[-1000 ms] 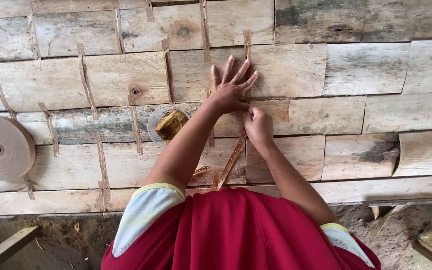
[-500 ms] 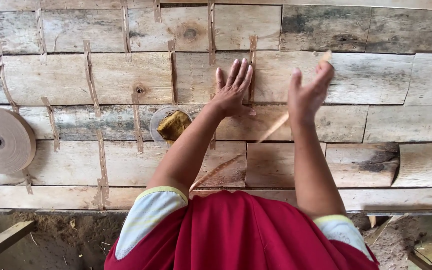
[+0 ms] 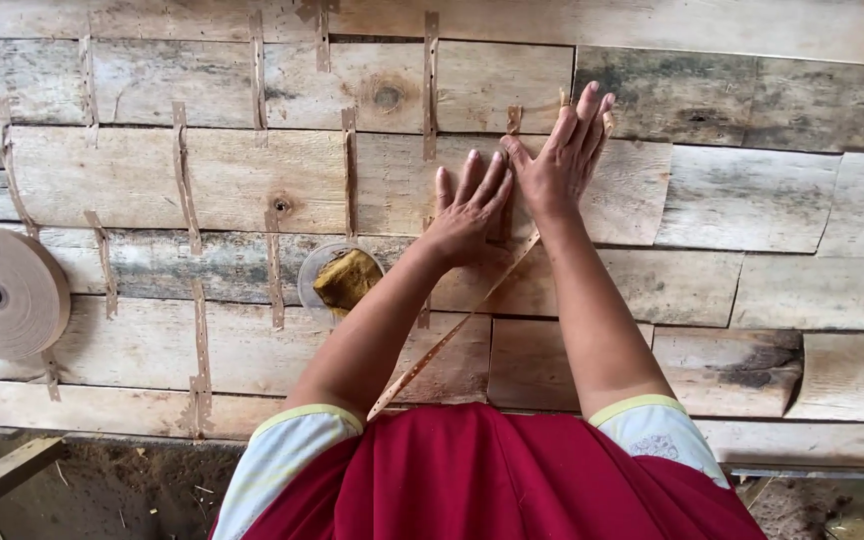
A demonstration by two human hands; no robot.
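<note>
Wide sheet of pale wood veneer pieces [image 3: 752, 210] is laid flat across the whole view, butted edge to edge, grey-stained in spots. Seams are covered by short brown tape strips [image 3: 184, 180], mostly vertical, scattered over the left and centre. Red garment [image 3: 492, 480] with white, yellow-trimmed sleeves is seen at the bottom edge. Large roll of brown tape [image 3: 2, 293] is stood on the veneer at far left, well apart from both hands. Small round container [image 3: 342, 278] with yellowish-brown contents is set on the veneer just left of the left forearm. Left hand [image 3: 467, 212] is pressed flat on the veneer, fingers spread, nothing gripped. Right hand [image 3: 562, 160] is held open just beside it, up and to the right, fingers extended over a vertical seam; thumb is near the left fingertips, contact cannot be told. Loose tape strip [image 3: 452, 335] is run diagonally from near the red garment up between the forearms to under the hands; whether its upper end is pinned by either hand cannot be told.
</note>
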